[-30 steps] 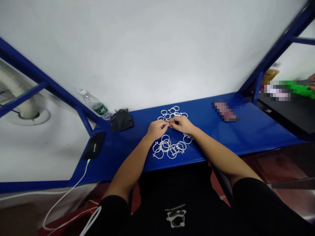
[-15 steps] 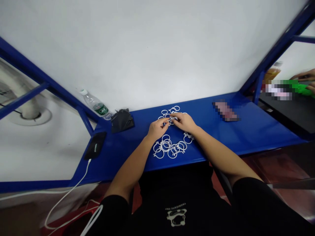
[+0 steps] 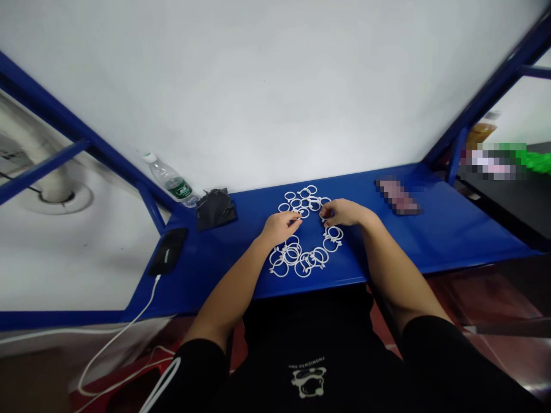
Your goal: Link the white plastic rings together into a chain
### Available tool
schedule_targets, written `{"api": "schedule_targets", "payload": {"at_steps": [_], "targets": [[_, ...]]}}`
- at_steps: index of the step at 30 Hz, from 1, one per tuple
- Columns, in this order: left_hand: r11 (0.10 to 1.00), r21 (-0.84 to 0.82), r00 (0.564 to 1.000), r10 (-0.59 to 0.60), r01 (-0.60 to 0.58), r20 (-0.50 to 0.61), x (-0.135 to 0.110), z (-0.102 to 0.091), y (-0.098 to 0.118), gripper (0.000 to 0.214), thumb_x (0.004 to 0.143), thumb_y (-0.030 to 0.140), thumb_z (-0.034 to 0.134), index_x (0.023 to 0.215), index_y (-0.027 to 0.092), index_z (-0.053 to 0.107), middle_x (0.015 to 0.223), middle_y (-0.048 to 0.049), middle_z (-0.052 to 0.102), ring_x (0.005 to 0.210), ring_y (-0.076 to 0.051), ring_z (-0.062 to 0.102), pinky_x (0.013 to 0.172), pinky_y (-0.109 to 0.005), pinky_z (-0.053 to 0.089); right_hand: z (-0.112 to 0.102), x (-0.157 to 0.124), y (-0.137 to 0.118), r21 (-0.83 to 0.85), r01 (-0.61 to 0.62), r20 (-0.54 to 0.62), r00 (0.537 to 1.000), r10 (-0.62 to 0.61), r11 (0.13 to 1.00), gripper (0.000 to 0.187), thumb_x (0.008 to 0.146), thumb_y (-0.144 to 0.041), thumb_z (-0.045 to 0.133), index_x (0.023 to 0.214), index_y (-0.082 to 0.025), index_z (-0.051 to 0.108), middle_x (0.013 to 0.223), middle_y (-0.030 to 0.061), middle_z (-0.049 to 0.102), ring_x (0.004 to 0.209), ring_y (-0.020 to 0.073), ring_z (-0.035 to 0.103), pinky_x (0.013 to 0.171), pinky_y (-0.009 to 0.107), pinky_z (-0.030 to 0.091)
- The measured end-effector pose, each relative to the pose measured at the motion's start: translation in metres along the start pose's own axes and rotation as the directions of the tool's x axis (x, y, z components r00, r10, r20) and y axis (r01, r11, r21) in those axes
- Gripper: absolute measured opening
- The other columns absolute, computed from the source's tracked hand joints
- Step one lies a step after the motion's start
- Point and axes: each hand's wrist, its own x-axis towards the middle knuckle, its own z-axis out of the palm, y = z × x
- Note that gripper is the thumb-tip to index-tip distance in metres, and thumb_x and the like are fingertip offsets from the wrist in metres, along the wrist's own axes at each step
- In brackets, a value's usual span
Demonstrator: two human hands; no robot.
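Note:
My left hand (image 3: pixel 278 227) is closed, with thumb and fingertips pinching a white plastic ring (image 3: pixel 304 214) that sticks out to the right. To its right, my right hand (image 3: pixel 348 212) has its fingers curled together at another white ring, mostly hidden behind the fingertips. Similar thin rings with small clip-like tabs lie in a loose loop around both hands. One group (image 3: pixel 291 253) rests below my left hand, and more overlap near the front edge (image 3: pixel 319 256). A few rings (image 3: pixel 333 233) are just below my right hand, and others (image 3: pixel 290 196) spread behind the hands.
The blue table (image 3: pixel 241 252) meets a pale wall. On its left stand a water bottle (image 3: pixel 178 188), a crumpled black bag (image 3: pixel 216 210) and a black device (image 3: pixel 167 252) with a white cable. A blurred-out pinkish object (image 3: pixel 398 196) lies on the right.
My right hand has moved right, away from my left hand, uncovering rings between them. My left hand stays nearly in place. The co-worker's hands at far right have left the view.

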Motion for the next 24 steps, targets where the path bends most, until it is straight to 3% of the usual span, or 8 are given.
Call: {"api": "schedule_targets", "payload": {"at_steps": [4,7,9,11,13,16,19,24], "targets": [[1.0,0.001,0.999,-0.01,0.01,0.047,0.0,0.0,0.0,0.018,0.095,0.028,0.072,0.11,0.022,0.08,0.098,-0.0031,0.082,0.077,-0.015,0.074,0.076,-0.029,0.059,0.002,0.001,0.007,0.016,-0.013,0.022,1.0,0.013,1.0,0.033,0.07,-0.031,0.089,0.1,-0.026,0.076,0.099,0.0002,0.077,0.089,0.0222,0.071,0.073,0.03,0.05],[1.0,0.0,0.998,-0.011,0.011,0.062,0.0,-0.001,0.001,0.018,0.095,0.027,0.072,0.11,0.022,0.08,0.099,-0.0031,0.082,0.077,-0.015,0.074,0.076,-0.029,0.058,0.011,0.008,0.0,-0.083,-0.028,-0.137,0.99,0.017,0.996,0.026,0.077,-0.033,0.086,0.1,-0.024,0.075,0.102,0.0049,0.075,0.089,0.0232,0.069,0.074,0.031,0.049],[1.0,0.0,0.998,-0.016,0.016,0.067,0.0,-0.002,0.001,0.018,0.095,0.027,0.072,0.111,0.023,0.08,0.099,-0.0031,0.082,0.078,-0.015,0.074,0.076,-0.028,0.058,0.016,0.013,-0.005,-0.138,-0.029,-0.28,0.96,-0.011,0.99,0.026,0.082,-0.034,0.083,0.105,-0.023,0.075,0.113,0.0091,0.071,0.091,0.024,0.068,0.076,0.033,0.05],[1.0,-0.002,0.997,-0.026,0.026,0.072,0.0,-0.002,0.002,0.019,0.095,0.027,0.072,0.112,0.023,0.08,0.098,-0.0029,0.082,0.078,-0.015,0.074,0.075,-0.028,0.058,0.02,0.015,-0.008,-0.145,-0.002,-0.346,0.937,-0.048,0.989,0.029,0.083,-0.031,0.083,0.109,-0.023,0.075,0.12,0.011,0.068,0.093,0.0245,0.067,0.078,0.034,0.05],[0.999,-0.002,0.996,-0.035,0.035,0.076,0.0,-0.003,0.003,0.019,0.095,0.027,0.072,0.111,0.023,0.08,0.098,-0.0026,0.082,0.077,-0.015,0.073,0.074,-0.028,0.057,0.02,0.016,-0.008,-0.126,0.08,-0.329,0.937,-0.118,0.989,0.025,0.083,-0.026,0.082,0.107,-0.023,0.076,0.115,0.0096,0.068,0.094,0.024,0.067,0.081,0.034,0.051],[0.999,0.002,0.996,-0.038,0.038,0.083,0.001,-0.003,0.004,0.018,0.095,0.026,0.072,0.11,0.022,0.08,0.099,-0.0025,0.082,0.075,-0.014,0.072,0.074,-0.028,0.057,0.021,0.016,-0.004,-0.067,0.233,-0.211,0.947,-0.242,0.97,0.017,0.083,-0.018,0.078,0.099,-0.024,0.078,0.101,0.0051,0.07,0.091,0.0208,0.066,0.083,0.032,0.05],[0.999,0.007,0.994,-0.043,0.043,0.098,0.001,-0.002,0.004,0.018,0.095,0.026,0.072,0.111,0.023,0.08,0.1,-0.0026,0.081,0.075,-0.014,0.071,0.075,-0.028,0.056,0.025,0.017,-0.002,-0.031,0.278,-0.12,0.953,-0.28,0.96,0.018,0.081,-0.015,0.078,0.096,-0.025,0.08,0.098,0.0032,0.069,0.085,0.0173,0.065,0.079,0.029,0.049],[0.999,0.022,0.986,-0.049,0.046,0.157,0.001,-0.003,0.004,0.023,0.093,0.026,0.075,0.116,0.023,0.078,0.101,-0.0022,0.081,0.077,-0.014,0.07,0.076,-0.028,0.055,0.032,0.021,-0.007,-0.051,0.327,-0.207,0.921,-0.33,0.944,0.007,0.087,-0.019,0.074,0.09,-0.022,0.079,0.097,0.0046,0.069,0.084,0.0175,0.064,0.076,0.029,0.047]]}}
